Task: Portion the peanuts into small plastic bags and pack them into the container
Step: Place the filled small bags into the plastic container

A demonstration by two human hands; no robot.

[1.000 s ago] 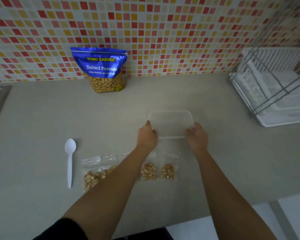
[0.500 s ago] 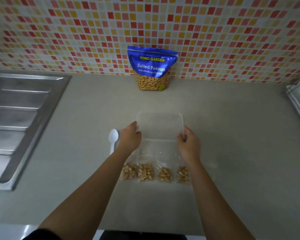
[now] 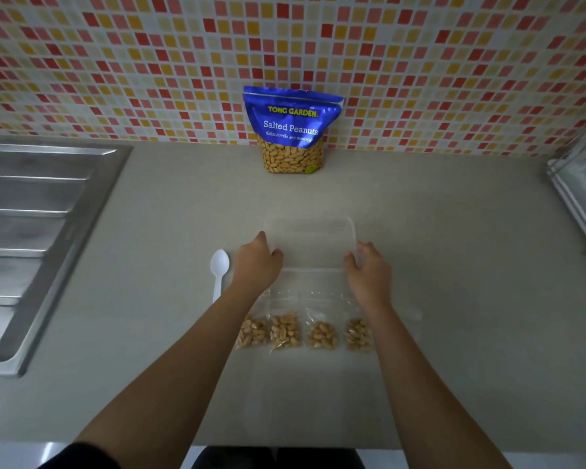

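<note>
Nearby, spoon point(image 3: 219, 269) beside container point(image 3: 310, 238) (sink point(image 3: 31, 231) left)

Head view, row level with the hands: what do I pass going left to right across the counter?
sink → white spoon → left hand → clear container → right hand → dish rack

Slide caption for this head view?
Left hand and right hand hold a clear plastic container behind four filled peanut bags; white spoon alongside, Salted Peanuts pouch at the wall.
</note>
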